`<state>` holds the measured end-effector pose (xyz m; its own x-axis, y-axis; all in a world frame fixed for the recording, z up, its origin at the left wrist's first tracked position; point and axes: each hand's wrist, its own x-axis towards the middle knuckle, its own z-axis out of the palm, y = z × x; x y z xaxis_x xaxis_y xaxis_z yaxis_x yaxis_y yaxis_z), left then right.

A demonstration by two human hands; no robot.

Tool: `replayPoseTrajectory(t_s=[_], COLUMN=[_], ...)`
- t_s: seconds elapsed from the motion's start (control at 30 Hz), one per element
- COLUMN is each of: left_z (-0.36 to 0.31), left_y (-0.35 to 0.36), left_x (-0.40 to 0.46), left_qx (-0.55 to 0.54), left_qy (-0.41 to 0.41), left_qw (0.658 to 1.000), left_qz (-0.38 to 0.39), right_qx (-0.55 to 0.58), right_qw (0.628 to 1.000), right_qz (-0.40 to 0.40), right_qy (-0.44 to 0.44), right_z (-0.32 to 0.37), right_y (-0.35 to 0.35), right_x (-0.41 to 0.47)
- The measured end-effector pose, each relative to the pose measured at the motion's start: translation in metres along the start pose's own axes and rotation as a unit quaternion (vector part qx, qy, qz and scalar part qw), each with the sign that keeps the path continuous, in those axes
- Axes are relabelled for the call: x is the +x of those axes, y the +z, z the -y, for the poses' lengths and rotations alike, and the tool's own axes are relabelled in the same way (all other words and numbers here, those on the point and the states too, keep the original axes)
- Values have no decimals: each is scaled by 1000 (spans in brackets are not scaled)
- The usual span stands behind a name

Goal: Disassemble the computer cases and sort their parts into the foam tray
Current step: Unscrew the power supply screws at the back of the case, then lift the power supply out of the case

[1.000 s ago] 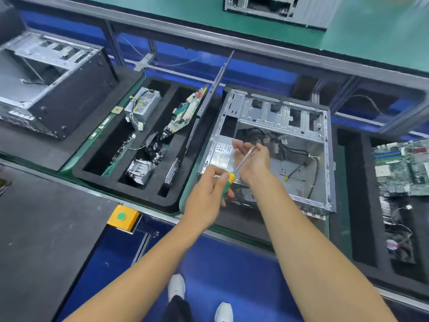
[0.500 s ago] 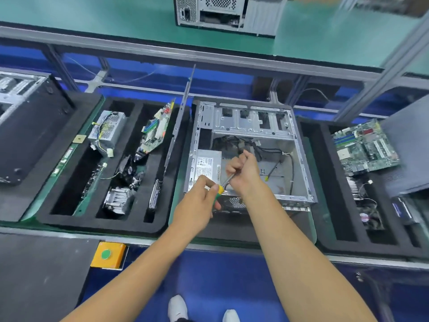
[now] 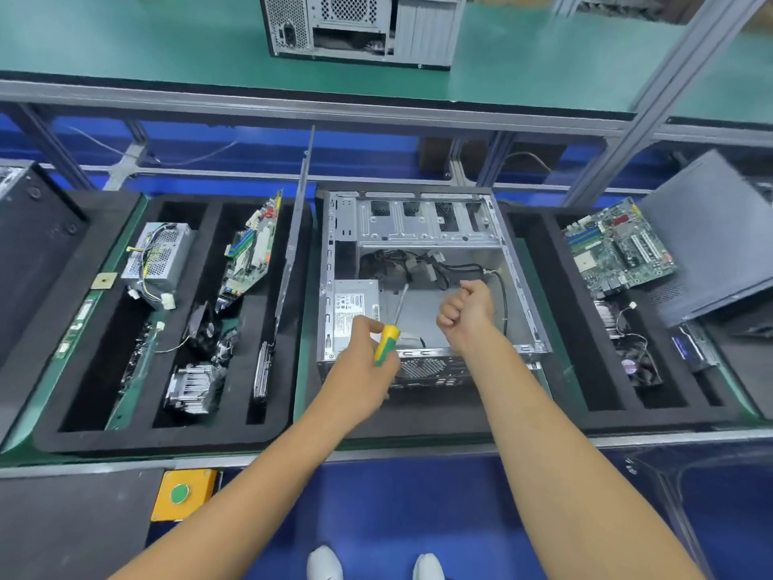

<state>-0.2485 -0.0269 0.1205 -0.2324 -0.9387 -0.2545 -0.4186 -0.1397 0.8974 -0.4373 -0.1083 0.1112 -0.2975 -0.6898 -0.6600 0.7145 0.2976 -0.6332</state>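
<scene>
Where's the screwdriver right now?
Head view, centre: the left hand grips the screwdriver by its yellow-green handle, shaft pointing into the open case beside the power supply.

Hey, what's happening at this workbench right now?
A person is stripping an open computer case. Their left hand grips a yellow-green screwdriver, its tip inside the case beside the power supply that remains mounted. The right hand is a closed fist above the case floor. The foam tray to the left already holds removed parts.
</scene>
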Motion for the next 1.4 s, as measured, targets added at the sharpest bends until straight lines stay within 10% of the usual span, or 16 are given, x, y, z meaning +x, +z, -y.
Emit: replayPoseTrajectory(t_s=[0.73, 0.97, 1.4], left_z=[-146, -134, -87], left_y=[253, 317, 333], left_x=[114, 172, 198], left_qx=[133, 484, 660], left_qy=[72, -45, -46], left_qw=[988, 873, 747], left_qz=[-37, 40, 57], right_qx=[-137, -205, -353], right_qw=[990, 976, 913], right_qz=[37, 3, -57], right_qy=[1, 77, 195], right_z=[177, 181, 124], right_y=[-172, -241, -313], right_x=[85, 129, 143])
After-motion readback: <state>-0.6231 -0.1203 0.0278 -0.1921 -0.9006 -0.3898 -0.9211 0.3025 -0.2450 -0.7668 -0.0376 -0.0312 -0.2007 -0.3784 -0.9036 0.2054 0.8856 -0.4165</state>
